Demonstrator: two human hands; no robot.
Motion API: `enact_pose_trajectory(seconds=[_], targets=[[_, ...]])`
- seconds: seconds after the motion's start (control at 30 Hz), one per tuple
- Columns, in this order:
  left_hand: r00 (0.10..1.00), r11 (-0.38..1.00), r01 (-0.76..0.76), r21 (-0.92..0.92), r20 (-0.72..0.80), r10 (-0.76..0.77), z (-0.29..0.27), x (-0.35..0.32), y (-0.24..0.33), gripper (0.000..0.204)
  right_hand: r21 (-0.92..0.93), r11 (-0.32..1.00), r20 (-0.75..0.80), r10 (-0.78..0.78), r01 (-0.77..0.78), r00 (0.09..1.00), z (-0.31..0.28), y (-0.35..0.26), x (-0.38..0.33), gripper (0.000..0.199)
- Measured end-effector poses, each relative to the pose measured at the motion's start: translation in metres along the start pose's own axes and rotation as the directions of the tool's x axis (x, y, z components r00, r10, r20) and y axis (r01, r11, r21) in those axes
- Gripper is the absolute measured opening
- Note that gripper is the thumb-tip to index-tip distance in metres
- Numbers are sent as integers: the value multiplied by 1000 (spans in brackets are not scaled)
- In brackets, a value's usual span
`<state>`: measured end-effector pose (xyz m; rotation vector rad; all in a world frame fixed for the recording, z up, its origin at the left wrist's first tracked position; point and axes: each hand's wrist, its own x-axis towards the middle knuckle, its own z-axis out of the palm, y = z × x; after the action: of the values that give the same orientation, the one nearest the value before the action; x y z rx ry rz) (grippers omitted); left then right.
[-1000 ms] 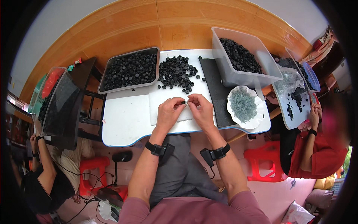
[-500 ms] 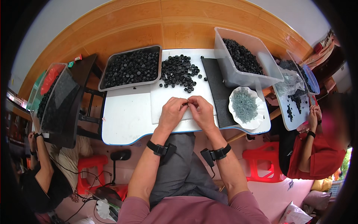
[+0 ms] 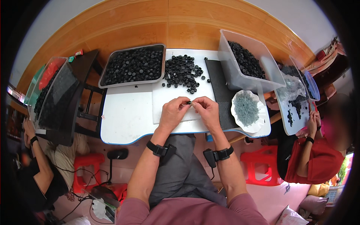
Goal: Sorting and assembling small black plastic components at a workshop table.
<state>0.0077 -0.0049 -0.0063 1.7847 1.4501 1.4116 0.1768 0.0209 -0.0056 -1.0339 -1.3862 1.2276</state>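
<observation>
My left hand (image 3: 174, 113) is closed, its thumb and fingers pinching a small black cap (image 3: 188, 102) at the middle of the table. Close against it, my right hand (image 3: 207, 111) pinches with thumb and fingertips at the cap's right side; whatever it holds is too small to make out. Both hands are over a white board (image 3: 159, 107). Just beyond them, a loose pile of black caps (image 3: 182, 71) lies on the board. To the right, a white scalloped dish (image 3: 250, 127) holds many thin greyish-green pieces (image 3: 246, 107).
A metal tray (image 3: 164, 69) of black caps stands back left. A clear plastic bin (image 3: 243, 83) of black parts stands back right, by a black mat (image 3: 221, 90). Co-workers sit at either side, one in a red shirt (image 3: 318, 161). Red stools (image 3: 262, 165) stand below.
My fingertips have parted slightly, so the black cap shows in the left hand's pinch. The right hand has shifted a little rightward. The whole view has tilted slightly.
</observation>
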Motion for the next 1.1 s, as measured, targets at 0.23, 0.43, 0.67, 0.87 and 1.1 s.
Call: enact_pose_trajectory(seconds=[0.23,0.43,0.67,0.87,1.1], targets=[[1000,999,-28,-37,3,28,1,-2,-1,17,-37,999,18,28,-27,999,-1,0,-2,9],[998,1000,-23,-3,63,24,1,-2,1,18,-99,995,6,-8,9,1000,0,-2,-3,8],[999,997,24,-77,41,-20,2,-1,0,20,-30,999,-13,-31,30,999,-1,3,-3,9],[989,979,128,-160,-49,-138,-1,5,-3,21,-72,997,-110,-15,7,994,0,-1,6,12],[955,941,178,-289,-179,-236,0,7,-9,22,-564,812,-102,-248,149,963,2,-30,47,19]])
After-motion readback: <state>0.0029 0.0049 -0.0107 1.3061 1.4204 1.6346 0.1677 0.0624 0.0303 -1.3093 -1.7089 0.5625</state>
